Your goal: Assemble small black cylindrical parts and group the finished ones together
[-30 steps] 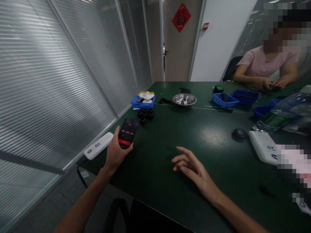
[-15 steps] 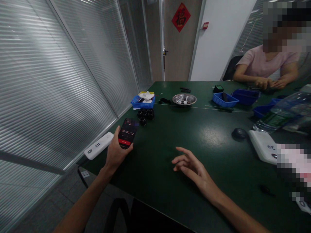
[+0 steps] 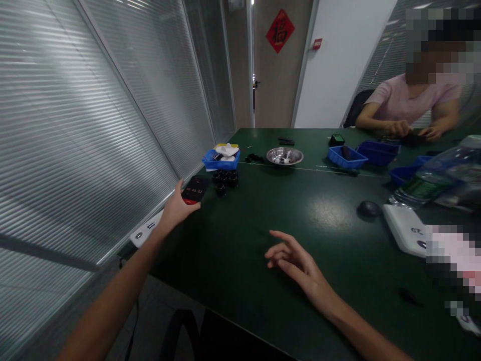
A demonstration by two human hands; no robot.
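At the left of the green table (image 3: 240, 240), my left hand (image 3: 178, 206) grips a dark phone (image 3: 195, 189) that shows a timer and a red button. Partly behind my left wrist lies a white device (image 3: 146, 230). Just beyond the phone, to its right, are several small black round parts (image 3: 225, 179). My right hand (image 3: 293, 258) hovers over or rests on the table near its middle, fingers apart and holding nothing.
A blue basket (image 3: 221, 163) and a metal bowl (image 3: 284, 157) stand farther back. At the right are blue trays (image 3: 347, 159), a black mouse (image 3: 369, 209), a white device (image 3: 404, 230) and a plastic bottle (image 3: 424, 183). A person (image 3: 413, 103) sits across, hands over the table.
My left hand has moved forward and slightly left with the phone, which now lies flatter. My right hand has hardly moved. The person's hands across the table have shifted a little.
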